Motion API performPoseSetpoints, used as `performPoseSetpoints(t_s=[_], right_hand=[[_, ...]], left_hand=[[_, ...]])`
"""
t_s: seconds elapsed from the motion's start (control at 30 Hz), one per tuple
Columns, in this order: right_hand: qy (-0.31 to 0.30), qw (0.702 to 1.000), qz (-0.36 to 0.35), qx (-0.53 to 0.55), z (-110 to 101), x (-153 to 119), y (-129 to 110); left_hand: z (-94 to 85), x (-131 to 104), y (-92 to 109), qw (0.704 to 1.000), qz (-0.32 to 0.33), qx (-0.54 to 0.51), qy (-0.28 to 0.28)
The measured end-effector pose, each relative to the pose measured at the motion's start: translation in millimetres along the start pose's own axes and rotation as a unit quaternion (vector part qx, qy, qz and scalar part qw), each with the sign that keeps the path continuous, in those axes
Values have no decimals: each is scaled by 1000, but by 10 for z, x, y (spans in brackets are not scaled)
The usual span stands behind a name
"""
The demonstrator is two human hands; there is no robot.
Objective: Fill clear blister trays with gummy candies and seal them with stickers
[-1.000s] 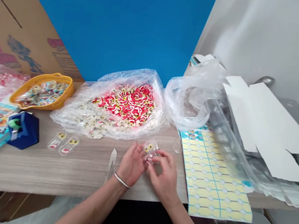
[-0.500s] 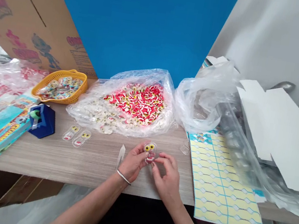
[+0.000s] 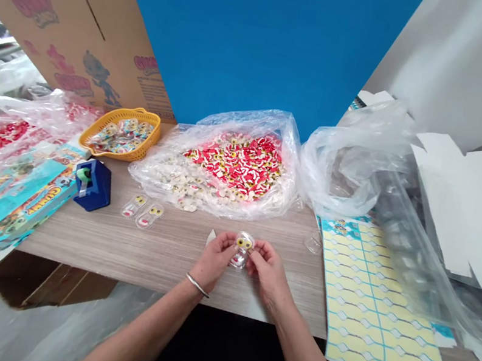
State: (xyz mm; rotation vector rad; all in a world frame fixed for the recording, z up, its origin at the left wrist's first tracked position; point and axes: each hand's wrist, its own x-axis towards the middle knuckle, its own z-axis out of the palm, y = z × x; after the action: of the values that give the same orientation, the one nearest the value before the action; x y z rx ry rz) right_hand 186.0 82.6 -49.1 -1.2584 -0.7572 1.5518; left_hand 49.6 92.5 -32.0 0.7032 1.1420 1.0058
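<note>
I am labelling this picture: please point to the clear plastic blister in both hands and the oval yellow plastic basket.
Clear plastic blister (image 3: 242, 254), head view: its middle.
Oval yellow plastic basket (image 3: 141, 148), head view: its outer wall.

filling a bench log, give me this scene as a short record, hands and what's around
left hand: pinches clear pack by its left side
right hand: fingers on the pack's right side
pack contents: yellow pieces, red-and-white piece
left: two similar packs, blue tape dispenser, yellow basket
behind: open bag of pieces
right: yellow printed sheet
</note>
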Motion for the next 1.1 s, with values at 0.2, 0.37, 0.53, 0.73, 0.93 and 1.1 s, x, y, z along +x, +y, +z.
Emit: performPoseSetpoints(t_s=[0.2,0.37,0.53,0.73,0.93,1.1], right_hand=[[-2,1000,-1,-23,71,62,10],[8,999,7,-31,206,185,44],[-15,999,2,-34,511,208,169],[-123,984,24,-126,1179,172,465],[-194,967,46,-158,1661,215,625],[-224,962,38,-151,1582,231,673]], left_hand=[[-96,41,-52,1000,13,19,4],[-212,34,-78,994,67,72,42],[-478,-208,-80,874,254,407,80],[-1052,-544,-113,798,263,510,184],[-2070,-598,69,719,174,580,341],[-2888,-358,456,683,138,607,382]])
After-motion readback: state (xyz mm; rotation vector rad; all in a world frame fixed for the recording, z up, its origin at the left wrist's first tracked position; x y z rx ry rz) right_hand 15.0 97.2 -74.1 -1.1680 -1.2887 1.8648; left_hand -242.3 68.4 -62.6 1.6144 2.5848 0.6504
